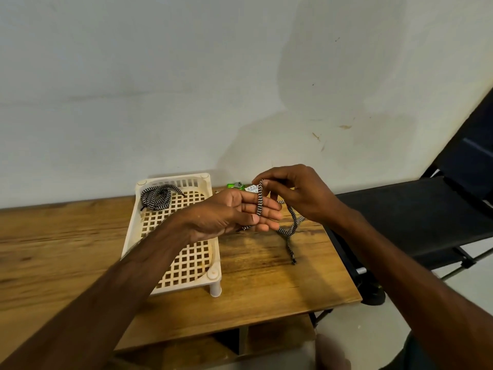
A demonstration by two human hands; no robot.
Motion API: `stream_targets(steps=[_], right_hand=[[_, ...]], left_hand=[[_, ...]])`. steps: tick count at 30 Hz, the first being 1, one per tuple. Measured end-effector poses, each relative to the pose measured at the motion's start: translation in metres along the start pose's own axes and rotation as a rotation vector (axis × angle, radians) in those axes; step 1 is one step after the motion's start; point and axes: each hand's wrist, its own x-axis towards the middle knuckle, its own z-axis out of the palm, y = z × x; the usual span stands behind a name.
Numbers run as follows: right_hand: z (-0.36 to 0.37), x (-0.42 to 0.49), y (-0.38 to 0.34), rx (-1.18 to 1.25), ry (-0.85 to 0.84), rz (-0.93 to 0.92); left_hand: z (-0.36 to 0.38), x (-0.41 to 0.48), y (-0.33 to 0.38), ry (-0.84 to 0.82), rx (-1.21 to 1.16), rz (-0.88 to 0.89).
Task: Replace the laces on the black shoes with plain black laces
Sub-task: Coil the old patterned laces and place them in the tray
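Here, left hand point(232, 212) and right hand point(296, 193) pinching zigzag lace point(259, 201), coiled lace point(157, 198) on white rack point(186, 263), wooden table point(266, 276).

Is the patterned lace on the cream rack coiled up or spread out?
Coiled. The patterned lace lies as a loose bundle of loops in the far left corner of the cream rack.

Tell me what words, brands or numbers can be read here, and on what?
No text can be read.
White packet at the back of the wooden table: dark print, too blurred to read.
Green object beside it: no lettering visible.
The zigzag lace: pattern only, no print.
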Motion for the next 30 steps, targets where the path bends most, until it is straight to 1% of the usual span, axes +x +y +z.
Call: stream_targets(steps=[4, 11, 16, 20, 22, 23, 25, 27, 30], right_hand=[[0.002, 0.002, -0.001, -0.008, 0.030, -0.019], [0.000, 0.001, 0.000, -0.029, 0.061, -0.029], [0.000, 0.001, 0.003, -0.023, 0.067, -0.017], [0.004, -0.004, 0.011, 0.027, -0.053, 0.055], [0.016, -0.006, 0.011, 0.043, -0.113, 0.136], [0.024, -0.006, 0.009, 0.047, -0.160, 0.146], [0.038, -0.006, 0.003, 0.062, -0.307, 0.114], [0.046, -0.006, -0.003, 0.107, -0.433, 0.095], [0.043, -0.006, -0.008, 0.117, -0.494, 0.076]], left_hand=[[0.001, 0.000, -0.001, -0.063, -0.012, -0.004], [0.004, -0.001, 0.001, -0.049, -0.069, 0.008], [0.006, -0.004, 0.006, -0.100, -0.056, 0.060], [0.005, -0.008, 0.013, -0.142, -0.066, 0.202], [0.003, -0.009, 0.016, -0.086, -0.087, 0.281], [0.002, -0.008, 0.016, -0.043, -0.104, 0.311], [-0.002, -0.007, 0.015, 0.070, -0.136, 0.337], [-0.007, -0.007, 0.012, 0.199, -0.128, 0.322], [-0.016, -0.008, 0.010, 0.328, -0.082, 0.264]])
